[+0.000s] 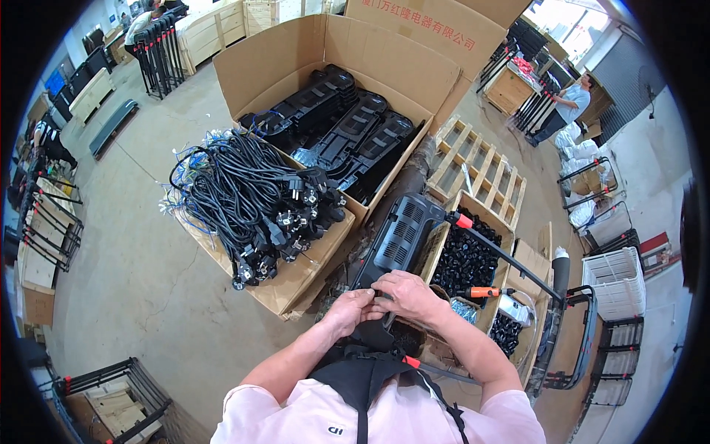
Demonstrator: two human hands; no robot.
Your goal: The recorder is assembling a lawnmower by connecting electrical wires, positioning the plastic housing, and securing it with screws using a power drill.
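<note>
- The black slotted housing (403, 231) lies in front of the person, its near end under both hands; it serves as the landmark below.
- The left hand (350, 309) is at the near end of the housing, thumb and fingers drawn together (I cannot tell whether they pinch anything).
- The right hand (408, 297) curls over that same end, just beside the left hand, fingers bent inward; its grip is hidden too.
- Left of the housing, a heap of black cables (229, 185) with plugs (288, 219) rests on a cardboard surface (290, 287).
- Beyond the housing, toward the left, an open cardboard box (268, 61) contains more black housings (362, 132).
- Right of the housing are many small black parts (473, 259), and nearer the person, an orange-and-black tool (482, 292).
- Beyond the housing, toward the right, is a wooden pallet (482, 176).
</note>
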